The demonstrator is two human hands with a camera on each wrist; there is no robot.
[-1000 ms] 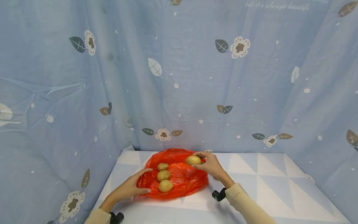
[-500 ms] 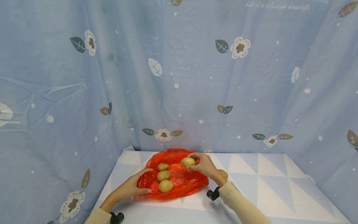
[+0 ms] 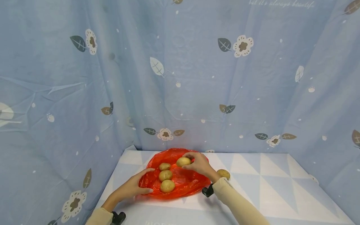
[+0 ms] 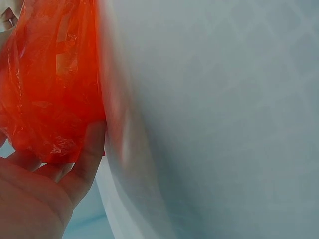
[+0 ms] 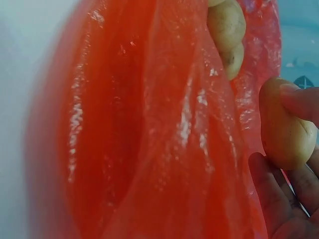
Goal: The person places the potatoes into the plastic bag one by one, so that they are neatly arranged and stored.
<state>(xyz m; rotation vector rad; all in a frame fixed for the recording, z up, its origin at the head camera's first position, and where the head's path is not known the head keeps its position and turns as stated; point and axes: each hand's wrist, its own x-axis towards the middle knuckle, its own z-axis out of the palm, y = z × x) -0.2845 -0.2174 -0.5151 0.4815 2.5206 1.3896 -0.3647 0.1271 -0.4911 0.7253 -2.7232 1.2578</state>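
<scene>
A red plastic bag [image 3: 194, 181] lies spread wide on the table, with three potatoes [image 3: 165, 175] in a row inside its left part. My left hand [image 3: 132, 187] holds the bag's left side, thumb toward the front and fingers toward the back. The left wrist view shows its thumb and fingers around the thin red plastic [image 4: 55, 94]. Between the thumb and fingers of my right hand [image 3: 199, 163] is another potato [image 3: 183, 161], over the back of the bag. Thumb and fingertips grip this potato [image 5: 284, 129] in the right wrist view.
One more potato [image 3: 223, 174] sits on the table right of the bag, behind the right wrist. The table cloth [image 3: 270, 184] has white and pale blue triangles. Blue curtains [image 3: 197, 78] with flowers and leaves stand behind and to the sides.
My right hand has carried its potato leftward over the bag. The potato on the table at right has come into sight from behind the wrist. The left hand stays at the bag.
</scene>
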